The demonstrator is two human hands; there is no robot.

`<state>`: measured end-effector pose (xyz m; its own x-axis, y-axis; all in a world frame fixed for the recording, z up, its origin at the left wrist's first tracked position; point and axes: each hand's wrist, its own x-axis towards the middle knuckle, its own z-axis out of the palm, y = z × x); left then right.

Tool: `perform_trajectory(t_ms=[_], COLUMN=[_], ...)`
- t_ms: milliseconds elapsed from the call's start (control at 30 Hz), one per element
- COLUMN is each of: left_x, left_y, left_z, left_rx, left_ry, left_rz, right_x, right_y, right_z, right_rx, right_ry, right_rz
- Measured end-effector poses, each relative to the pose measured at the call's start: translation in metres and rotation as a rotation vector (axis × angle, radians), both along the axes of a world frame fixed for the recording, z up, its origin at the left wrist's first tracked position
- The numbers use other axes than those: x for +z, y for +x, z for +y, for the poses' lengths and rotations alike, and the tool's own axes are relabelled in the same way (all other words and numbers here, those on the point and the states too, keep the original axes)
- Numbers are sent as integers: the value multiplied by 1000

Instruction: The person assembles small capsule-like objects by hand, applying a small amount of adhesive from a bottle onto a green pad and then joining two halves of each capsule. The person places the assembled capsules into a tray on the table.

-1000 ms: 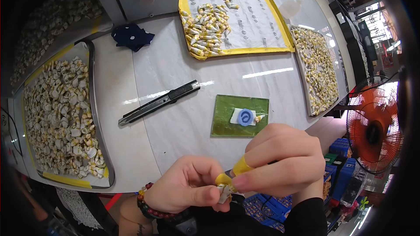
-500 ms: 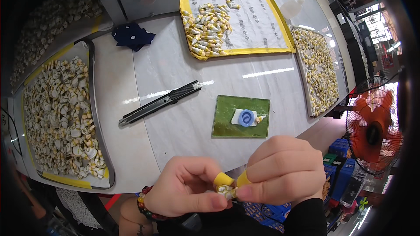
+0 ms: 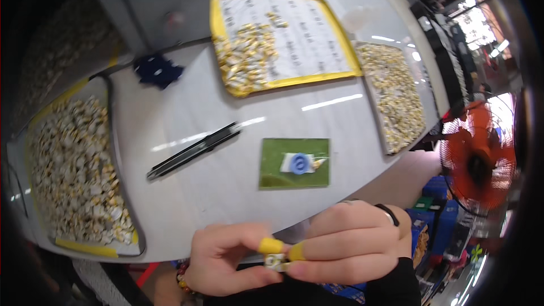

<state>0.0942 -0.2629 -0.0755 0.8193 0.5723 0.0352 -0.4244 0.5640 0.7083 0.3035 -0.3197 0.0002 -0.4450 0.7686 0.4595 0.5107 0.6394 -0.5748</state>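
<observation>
Between the fingertips of both hands is a small white-and-yellow piece (image 3: 274,261), blurred and partly covered, its kind unclear. My left hand (image 3: 224,258) pinches it from the left between thumb and index finger. From the other side my right hand (image 3: 351,246) grips it too, with thumb and curled fingers. Yellow finger covers (image 3: 271,245) sit on the fingertips. Just beyond the hands lies a green square plate (image 3: 272,179), bearing a white patch with a round blue disc (image 3: 300,164) and a tiny white-and-yellow piece (image 3: 318,163).
A black snap-off knife (image 3: 195,151) lies left of the plate. Trays of small white-and-yellow pieces stand at left (image 3: 111,136), far middle (image 3: 311,81) and right (image 3: 387,150). A dark blue cloth (image 3: 158,71) lies by a grey housing (image 3: 192,5) with a green light. An orange fan (image 3: 480,150) stands at right.
The whole view has shifted, bringing the housing's green light into sight. Both hands appear lower and further left, still pinching the small piece together.
</observation>
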Motion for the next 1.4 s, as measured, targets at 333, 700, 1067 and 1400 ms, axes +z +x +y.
perform_trajectory(t_ms=[333,700,1067,1400], left_x=[6,5,0,1], left_y=[-17,-16,-21,-23], left_z=[-3,-3,-1,-1], left_rx=[-20,-17,-15,-7], left_ry=[-100,-127,-149,-170], left_rz=[93,133,132,125], right_x=[5,-49,-51,-44], right_y=[181,239,250,231], right_z=[-31,-9,-12,-19], right_rx=[-1106,-1133,-1130,-1101], right_ry=[-139,-395,-478,-154], right_rz=[-483,-404,-402,-449])
